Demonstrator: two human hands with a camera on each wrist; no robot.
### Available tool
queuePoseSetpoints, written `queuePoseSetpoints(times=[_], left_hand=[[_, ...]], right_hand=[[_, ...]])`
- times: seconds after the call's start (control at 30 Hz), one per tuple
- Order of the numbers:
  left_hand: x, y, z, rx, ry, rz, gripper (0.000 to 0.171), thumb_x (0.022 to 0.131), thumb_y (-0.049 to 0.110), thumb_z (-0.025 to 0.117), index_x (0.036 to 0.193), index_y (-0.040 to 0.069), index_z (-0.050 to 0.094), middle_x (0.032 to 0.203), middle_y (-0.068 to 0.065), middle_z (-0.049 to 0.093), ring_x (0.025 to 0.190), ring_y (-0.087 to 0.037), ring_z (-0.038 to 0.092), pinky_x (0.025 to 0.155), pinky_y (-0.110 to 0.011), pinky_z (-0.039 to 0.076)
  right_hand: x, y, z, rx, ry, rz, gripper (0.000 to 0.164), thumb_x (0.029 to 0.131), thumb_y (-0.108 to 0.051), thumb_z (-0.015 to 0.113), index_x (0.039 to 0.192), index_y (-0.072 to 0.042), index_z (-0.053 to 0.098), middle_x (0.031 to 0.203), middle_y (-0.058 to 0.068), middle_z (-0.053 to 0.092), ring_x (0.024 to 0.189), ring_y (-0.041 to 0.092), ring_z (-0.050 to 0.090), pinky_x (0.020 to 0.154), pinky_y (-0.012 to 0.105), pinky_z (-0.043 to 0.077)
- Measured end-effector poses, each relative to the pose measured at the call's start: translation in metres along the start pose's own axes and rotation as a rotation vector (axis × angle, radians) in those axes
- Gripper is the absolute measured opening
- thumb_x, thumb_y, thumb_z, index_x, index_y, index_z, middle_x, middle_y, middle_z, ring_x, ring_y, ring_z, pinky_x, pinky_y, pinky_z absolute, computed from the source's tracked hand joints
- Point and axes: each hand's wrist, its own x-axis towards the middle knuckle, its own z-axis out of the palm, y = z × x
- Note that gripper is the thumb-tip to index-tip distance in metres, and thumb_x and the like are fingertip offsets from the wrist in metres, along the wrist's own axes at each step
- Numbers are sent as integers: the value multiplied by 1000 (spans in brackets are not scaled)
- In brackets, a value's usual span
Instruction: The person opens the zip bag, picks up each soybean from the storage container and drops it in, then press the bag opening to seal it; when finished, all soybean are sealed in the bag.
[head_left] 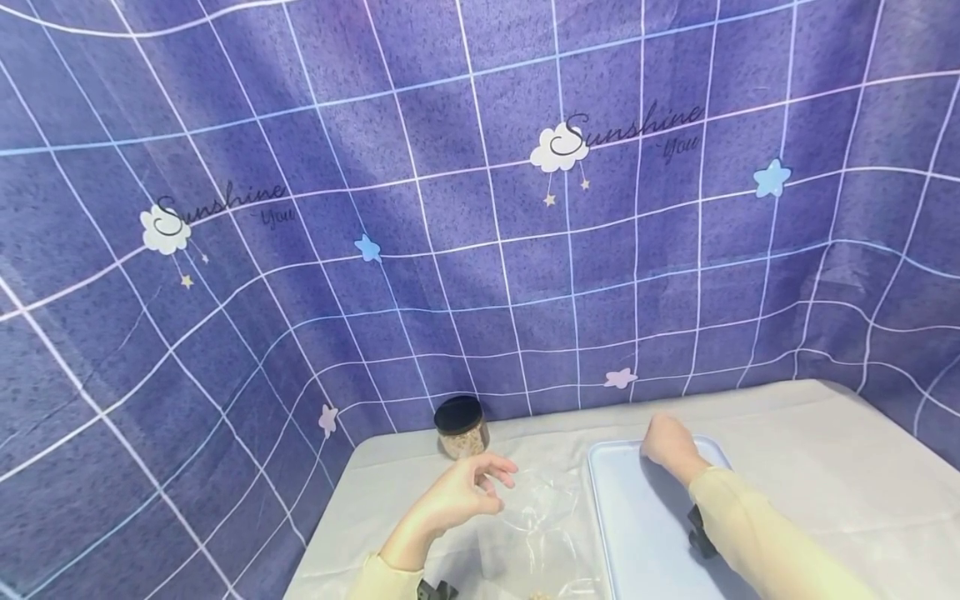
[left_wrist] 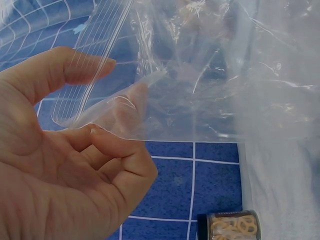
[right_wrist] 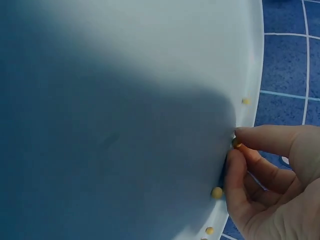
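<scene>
My left hand (head_left: pixel 459 493) holds the mouth of a clear zip-lock bag (left_wrist: pixel 200 110), its thumb and curled fingers around the ridged edge. In the head view, a few small pale pieces (head_left: pixel 540 595) show low in the bag. At the far edge of a light blue tray (head_left: pixel 626 517), my right hand (head_left: pixel 667 442) pinches a small yellow soybean (right_wrist: pixel 236 143) between thumb and fingertips. More soybeans (right_wrist: pixel 216 192) lie along the tray's rim on either side of those fingers.
A glass jar (head_left: pixel 461 435) with a black lid stands at the back left, beyond my left hand; ring-shaped pieces (left_wrist: pixel 246 224) show inside it. A pale cloth (head_left: pixel 847 483) covers the table. Behind it hangs a blue-purple grid-patterned curtain (head_left: pixel 480 292).
</scene>
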Motion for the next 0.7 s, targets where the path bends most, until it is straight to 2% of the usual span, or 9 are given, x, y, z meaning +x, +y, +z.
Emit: queuePoseSetpoints(times=[0.13, 0.27, 0.4, 0.5, 0.6, 0.7], left_hand=[[1, 0, 0, -1, 0, -1, 49, 72, -10, 67, 120, -2, 67, 103, -11, 70, 81, -16, 56, 67, -23, 49], [0, 0, 0, -8, -2, -4, 50, 72, -10, 67, 122, -4, 66, 104, -11, 70, 81, -16, 56, 67, -23, 49], [0, 0, 0, -25, 5, -6, 51, 71, -10, 67, 122, -5, 66, 104, -12, 70, 81, -17, 55, 65, -24, 48], [0, 0, 0, -38, 6, -10, 51, 71, -10, 68, 122, -4, 66, 104, -11, 70, 81, -17, 55, 65, -24, 48], [1, -1, 0, -40, 5, -11, 51, 71, -10, 68, 121, -2, 67, 104, -11, 70, 81, -17, 55, 65, -24, 48], [2, -1, 0, -35, 4, -8, 50, 71, -10, 68, 120, 1, 68, 104, -10, 70, 80, -17, 56, 64, -24, 49]], right_hand=[[-1, -1, -1, 35, -6, 2, 9, 65, -1, 67, 65, -4, 59, 65, 7, 59, 61, 25, 54, 58, 40, 49], [-5, -16, -6, 143, 15, -54, 1, 69, -5, 68, 69, -5, 68, 64, 2, 63, 60, 20, 56, 57, 36, 49], [-10, -50, -16, 311, 4, -174, 5, 74, -6, 71, 75, -7, 75, 70, 0, 68, 65, 14, 58, 61, 33, 50], [-17, -81, -24, 433, -57, -296, 4, 78, -6, 75, 82, -7, 77, 77, 0, 72, 70, 12, 61, 65, 31, 53], [-28, -110, -30, 503, -138, -431, 4, 81, -4, 76, 85, -6, 76, 80, 0, 73, 72, 11, 65, 67, 29, 55], [-40, -133, -31, 512, -217, -551, 5, 83, -2, 76, 85, -6, 75, 79, -2, 73, 73, 8, 66, 70, 26, 55]])
